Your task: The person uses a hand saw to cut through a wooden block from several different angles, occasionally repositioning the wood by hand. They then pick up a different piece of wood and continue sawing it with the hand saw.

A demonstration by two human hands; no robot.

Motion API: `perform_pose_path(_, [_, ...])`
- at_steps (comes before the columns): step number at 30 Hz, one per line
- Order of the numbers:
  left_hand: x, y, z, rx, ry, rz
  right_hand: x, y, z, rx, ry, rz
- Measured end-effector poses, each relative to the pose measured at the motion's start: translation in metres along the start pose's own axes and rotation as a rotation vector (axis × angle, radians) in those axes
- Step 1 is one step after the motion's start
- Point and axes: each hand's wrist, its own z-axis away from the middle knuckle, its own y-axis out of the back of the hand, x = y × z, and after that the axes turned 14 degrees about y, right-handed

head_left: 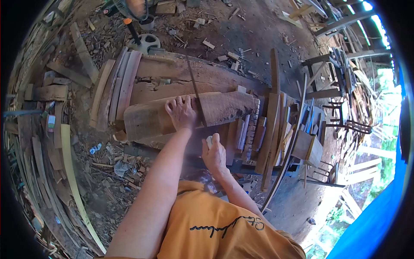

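Observation:
A thick wooden board [146,117] lies across a larger, cracked plank. My left hand [182,114] presses on its top, with the fingers bent at the far edge, holding it. Just right of those fingers, a handsaw's dark, narrow blade [196,88] crosses the board and sticks out beyond its far side. My right hand [214,155] is closed around the saw's pale handle [210,140] on the near side of the board. Whether the blade has cut into the wood is hard to make out.
Curved wooden strips [125,86] stand left of the board, and long slats [269,134] lie to its right. A fan [131,8] on a round base is at the top. Offcuts litter the ground. A blue tarp [371,216] hangs at the right.

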Motion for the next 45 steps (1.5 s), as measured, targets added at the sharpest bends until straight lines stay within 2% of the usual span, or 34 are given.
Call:
perform_pose_path(4, [-0.001,-0.002,-0.001,0.027,-0.007,-0.061,-0.001,-0.006,0.005,0.05,-0.016,0.027])
perform_pose_path(7, [-0.002,-0.005,0.0,0.045,-0.013,-0.043,-0.005,0.014,0.013,0.033,-0.047,-0.026])
perform_pose_path(9, [0.001,-0.004,-0.003,0.043,-0.011,-0.042,-0.026,0.041,0.037,0.024,-0.027,0.026])
perform_pose_path(13, [0.001,-0.003,-0.001,0.045,-0.015,-0.028,-0.027,0.062,0.095,-0.057,-0.17,0.05])
perform_pose_path(15, [-0.001,-0.007,-0.001,0.067,-0.027,-0.015,-0.021,0.05,0.087,-0.033,-0.192,0.023])
perform_pose_path(16, [-0.003,-0.008,0.0,0.088,-0.05,-0.001,-0.022,0.036,0.062,0.011,-0.189,0.013])
perform_pose_path(18, [-0.007,-0.014,-0.002,0.036,-0.048,-0.035,-0.005,-0.001,-0.004,0.098,-0.056,0.074])
perform_pose_path(20, [-0.005,-0.007,-0.008,0.01,-0.063,-0.069,-0.004,-0.008,-0.029,0.062,-0.064,0.081])
perform_pose_path(22, [0.004,-0.002,0.001,0.017,0.042,-0.046,-0.006,-0.001,-0.015,0.057,-0.071,0.078])
perform_pose_path(24, [0.008,0.002,-0.004,0.003,0.04,-0.04,-0.019,0.021,0.014,0.078,-0.055,0.095])
perform_pose_path(27, [0.007,0.002,-0.001,-0.036,0.026,-0.049,-0.03,0.051,0.088,0.055,-0.166,0.061])
perform_pose_path(29, [0.004,0.0,-0.003,-0.042,0.019,-0.055,-0.031,0.058,0.108,-0.009,-0.254,0.024])
perform_pose_path(30, [0.003,-0.001,-0.003,-0.047,0.001,-0.057,-0.025,0.05,0.103,0.024,-0.223,0.022])
perform_pose_path(33, [-0.007,-0.014,-0.002,0.002,-0.04,-0.057,-0.005,0.0,0.019,0.183,-0.044,0.067])
perform_pose_path(35, [-0.004,-0.017,-0.011,0.078,-0.067,-0.051,0.002,-0.007,-0.008,0.109,-0.055,0.108])
perform_pose_path(37, [0.001,-0.016,-0.004,0.121,0.037,-0.092,0.004,-0.003,-0.005,0.126,-0.036,0.072])
perform_pose_path(39, [0.003,-0.007,0.0,0.041,-0.002,-0.088,0.004,0.002,0.002,0.124,-0.001,0.055])
perform_pose_path(40, [0.005,-0.001,-0.004,-0.025,-0.029,-0.093,-0.006,0.006,0.004,0.114,-0.043,0.071])
perform_pose_path(43, [0.004,-0.004,-0.004,0.012,-0.064,-0.048,-0.042,0.041,0.02,0.0,-0.177,0.043])
perform_pose_path(45, [0.004,-0.002,-0.002,-0.007,-0.052,0.001,-0.047,0.054,0.062,-0.027,-0.207,0.098])
